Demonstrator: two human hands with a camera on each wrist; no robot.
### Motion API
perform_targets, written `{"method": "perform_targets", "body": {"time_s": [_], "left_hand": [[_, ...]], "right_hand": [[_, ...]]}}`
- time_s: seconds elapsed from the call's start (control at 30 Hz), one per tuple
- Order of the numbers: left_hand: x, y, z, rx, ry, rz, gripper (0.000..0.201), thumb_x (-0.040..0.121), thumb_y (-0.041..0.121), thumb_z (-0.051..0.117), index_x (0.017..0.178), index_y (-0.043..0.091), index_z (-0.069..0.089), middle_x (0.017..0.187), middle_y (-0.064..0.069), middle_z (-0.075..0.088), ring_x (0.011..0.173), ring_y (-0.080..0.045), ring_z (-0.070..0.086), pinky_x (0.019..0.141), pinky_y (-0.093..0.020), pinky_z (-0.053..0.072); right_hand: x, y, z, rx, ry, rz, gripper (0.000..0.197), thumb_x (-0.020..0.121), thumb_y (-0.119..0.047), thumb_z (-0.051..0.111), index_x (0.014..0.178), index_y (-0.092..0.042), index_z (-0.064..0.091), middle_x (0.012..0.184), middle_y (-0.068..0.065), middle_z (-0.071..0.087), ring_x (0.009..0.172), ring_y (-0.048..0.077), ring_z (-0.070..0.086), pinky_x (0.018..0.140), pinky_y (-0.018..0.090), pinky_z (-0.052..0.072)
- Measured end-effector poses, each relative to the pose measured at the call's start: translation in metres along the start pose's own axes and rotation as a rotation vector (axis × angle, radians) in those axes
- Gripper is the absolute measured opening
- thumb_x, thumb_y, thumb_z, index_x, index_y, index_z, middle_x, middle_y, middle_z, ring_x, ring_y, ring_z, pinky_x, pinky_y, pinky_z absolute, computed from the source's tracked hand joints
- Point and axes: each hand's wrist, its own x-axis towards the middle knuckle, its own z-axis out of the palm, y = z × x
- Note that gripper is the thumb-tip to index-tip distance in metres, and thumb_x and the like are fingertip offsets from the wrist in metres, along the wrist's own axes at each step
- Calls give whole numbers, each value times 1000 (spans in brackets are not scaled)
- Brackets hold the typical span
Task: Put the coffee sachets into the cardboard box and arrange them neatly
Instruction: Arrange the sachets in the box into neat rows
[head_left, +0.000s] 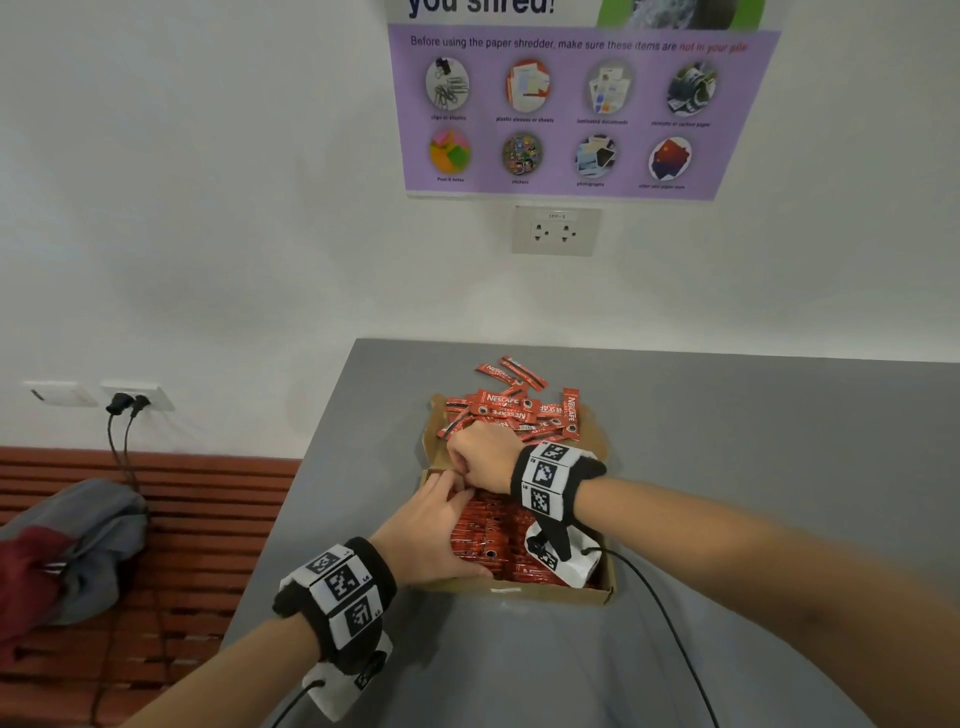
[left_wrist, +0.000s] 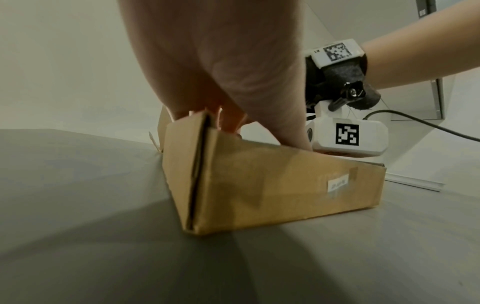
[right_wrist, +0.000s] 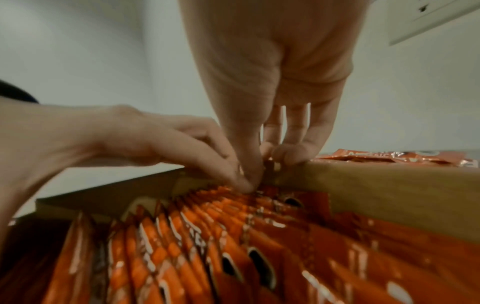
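Observation:
A shallow cardboard box (head_left: 550, 595) sits on the grey table (head_left: 779, 467), with red coffee sachets (head_left: 493, 540) standing on edge in rows inside it (right_wrist: 207, 246). Behind it, loose sachets (head_left: 514, 410) lie heaped on the open lid. My right hand (head_left: 462, 475) is at the box's far wall (right_wrist: 389, 185), and its thumb and fingers (right_wrist: 267, 164) pinch one sachet there. My left hand (head_left: 457, 488) reaches over the near left corner (left_wrist: 259, 185). Its fingertips (right_wrist: 241, 183) press on the sachet tops beside the right thumb.
A wooden slatted bench with a grey and red bag (head_left: 67, 551) stands left of the table. Plugs hang from a wall socket (head_left: 130, 402). Another socket (head_left: 556, 231) and a purple poster (head_left: 571, 104) are on the wall behind. A black cable (head_left: 660, 613) trails from my right wrist.

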Motion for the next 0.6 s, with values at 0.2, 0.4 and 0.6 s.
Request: {"method": "perform_targets", "body": {"time_s": [0.2, 0.4, 0.6], "left_hand": [[-4, 0, -1, 122, 91, -37, 119, 50, 95, 30, 143, 20, 25, 142, 4, 33, 132, -14, 30, 117, -33, 10], [-3, 1, -6, 243, -57, -81, 122, 48, 91, 16, 148, 20, 15, 146, 4, 26, 139, -14, 19, 113, -40, -11], [0, 0, -9, 194, -56, -64, 114, 53, 92, 23, 145, 24, 23, 142, 6, 30, 135, -14, 24, 116, -41, -5]], "right_hand": [[-13, 26, -8, 145, 77, 99, 11, 82, -22, 69, 82, -13, 63, 80, -8, 57, 78, 11, 57, 70, 25, 48], [-27, 42, 0, 76, -40, 189, 26, 74, -28, 77, 68, -20, 52, 82, -2, 63, 76, 14, 54, 64, 27, 41], [-21, 34, -2, 63, -36, 186, 24, 77, -30, 74, 72, -19, 54, 83, 0, 62, 76, 15, 56, 64, 28, 42]]}}
